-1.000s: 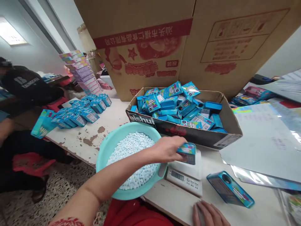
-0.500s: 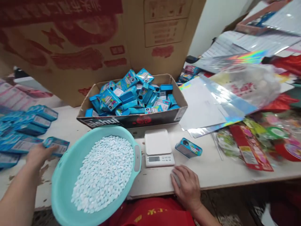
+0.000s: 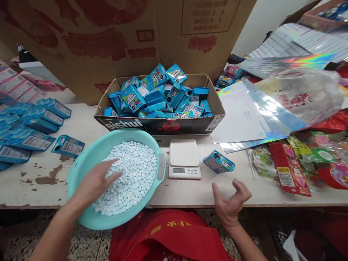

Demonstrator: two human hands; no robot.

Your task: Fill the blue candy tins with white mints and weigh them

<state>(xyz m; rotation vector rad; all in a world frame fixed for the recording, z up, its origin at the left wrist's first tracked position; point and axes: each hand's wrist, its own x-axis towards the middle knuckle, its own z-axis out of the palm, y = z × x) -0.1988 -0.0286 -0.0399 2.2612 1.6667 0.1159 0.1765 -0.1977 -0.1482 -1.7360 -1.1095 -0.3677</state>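
Hanging over the pale mint-like candies [image 3: 136, 170] heaped in the teal plastic basin [image 3: 108, 222], the left hand [image 3: 94, 183] is parted between thumb and forefinger, with nothing visible in its grasp; blur hides whether its fingertips touch the candies. The right hand [image 3: 231, 203], empty, is held wide with thumb and fingers bent, near the front table edge and just below a blue candy box [image 3: 219, 162]. A white digital scale [image 3: 185, 159] sits between basin and box; another blue box [image 3: 68, 146] stands just left of the basin
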